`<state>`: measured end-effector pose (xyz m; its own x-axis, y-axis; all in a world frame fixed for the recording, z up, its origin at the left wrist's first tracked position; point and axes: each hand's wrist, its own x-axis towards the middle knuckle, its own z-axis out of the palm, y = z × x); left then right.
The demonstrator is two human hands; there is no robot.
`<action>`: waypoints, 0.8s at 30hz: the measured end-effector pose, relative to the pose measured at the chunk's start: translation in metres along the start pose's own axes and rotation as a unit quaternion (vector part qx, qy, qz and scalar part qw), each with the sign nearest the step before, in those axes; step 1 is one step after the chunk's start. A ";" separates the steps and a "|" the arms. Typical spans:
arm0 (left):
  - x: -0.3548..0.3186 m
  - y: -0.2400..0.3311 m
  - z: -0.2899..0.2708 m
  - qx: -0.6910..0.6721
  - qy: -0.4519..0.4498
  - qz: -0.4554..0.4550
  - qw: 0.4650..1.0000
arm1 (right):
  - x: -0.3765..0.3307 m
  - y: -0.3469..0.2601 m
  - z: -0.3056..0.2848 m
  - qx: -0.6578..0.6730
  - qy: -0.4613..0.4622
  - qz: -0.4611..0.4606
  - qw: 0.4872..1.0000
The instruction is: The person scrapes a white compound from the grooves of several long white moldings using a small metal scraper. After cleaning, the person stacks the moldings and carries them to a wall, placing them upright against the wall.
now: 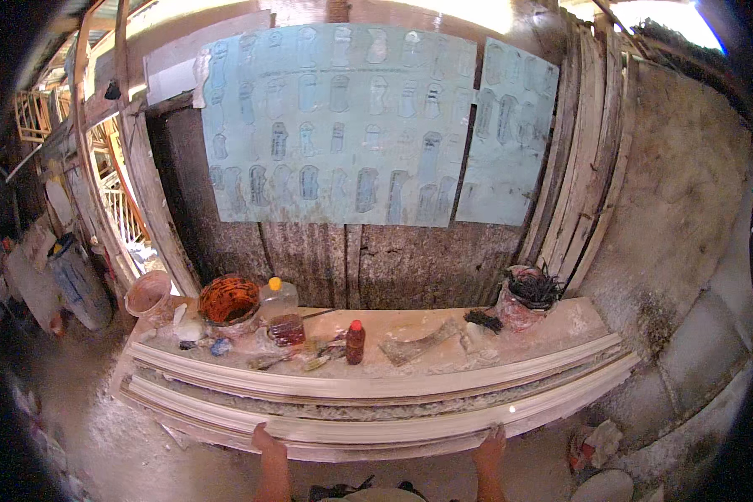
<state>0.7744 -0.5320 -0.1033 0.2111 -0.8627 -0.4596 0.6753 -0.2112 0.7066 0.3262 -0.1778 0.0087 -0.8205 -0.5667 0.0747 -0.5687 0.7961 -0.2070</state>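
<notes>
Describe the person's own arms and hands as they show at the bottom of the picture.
Two bare forearms rise from the lower edge, with no sleeves, gloves, watch or bands visible. The left hand and right hand are bare too, and only their backs show. Anything worn above the forearms lies out of view.

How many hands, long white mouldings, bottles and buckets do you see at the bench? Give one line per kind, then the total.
Hands: 2, left hand and right hand
Long white mouldings: 2
Bottles: 2, red-capped, yellow-capped
Buckets: 2, orange, pink
Total: 8
</notes>
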 end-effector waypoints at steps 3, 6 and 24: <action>0.010 -0.010 0.025 0.113 0.107 0.044 0.987 | 0.049 0.092 0.068 -0.095 0.199 -0.111 0.969; -0.019 -0.003 0.025 0.274 0.071 0.148 0.948 | 0.079 0.124 0.063 -0.068 0.154 -0.182 0.969; -0.005 -0.040 0.035 0.216 0.295 0.249 0.897 | 0.183 0.169 -0.047 -0.120 -0.137 -0.403 0.897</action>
<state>0.7216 -0.5358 -0.1104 0.8338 -0.5330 -0.1438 0.0840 -0.1349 0.9873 0.0775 -0.1371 0.0333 -0.1104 -0.9835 -0.1431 -0.9938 0.1077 0.0260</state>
